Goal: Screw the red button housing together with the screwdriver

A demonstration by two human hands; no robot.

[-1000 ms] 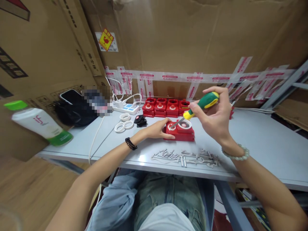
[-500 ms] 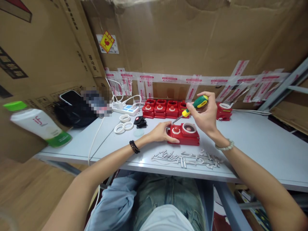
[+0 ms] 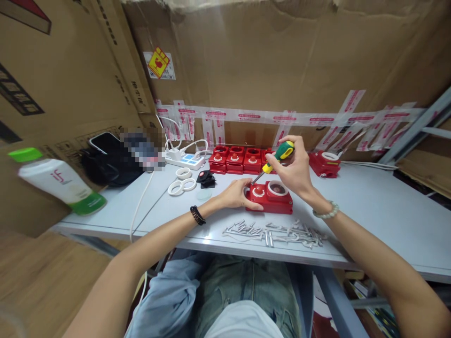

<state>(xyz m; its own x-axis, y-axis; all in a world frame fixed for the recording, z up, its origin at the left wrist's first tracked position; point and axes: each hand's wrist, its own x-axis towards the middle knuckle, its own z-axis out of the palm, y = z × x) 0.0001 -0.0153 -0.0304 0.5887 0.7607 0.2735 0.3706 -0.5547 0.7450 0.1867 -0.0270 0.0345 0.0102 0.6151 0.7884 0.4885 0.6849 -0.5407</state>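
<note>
Right hand (image 3: 296, 171) clamped on screwdriver (image 3: 275, 160), long axis tilted, tip toward 7 o'clock, over red box (image 3: 270, 198), left hand (image 3: 237, 195) cupped against box's 9 o'clock end.

Right hand (image 3: 295, 170) w/ screwdriver (image 3: 275, 160) dropped lower & moved left; its tip went from the red box's (image 3: 270, 197) right ring to far-left corner.

The upper frame is filled by a wall of large brown cardboard sheets (image 3: 282, 56), joined by strips of white tape with red print (image 3: 268, 115). A pale grey tabletop (image 3: 380, 206) spans the middle. Brown wood-look flooring (image 3: 42, 277) is seen at lower left, a grey metal shelf frame (image 3: 419, 124) at right.
</note>
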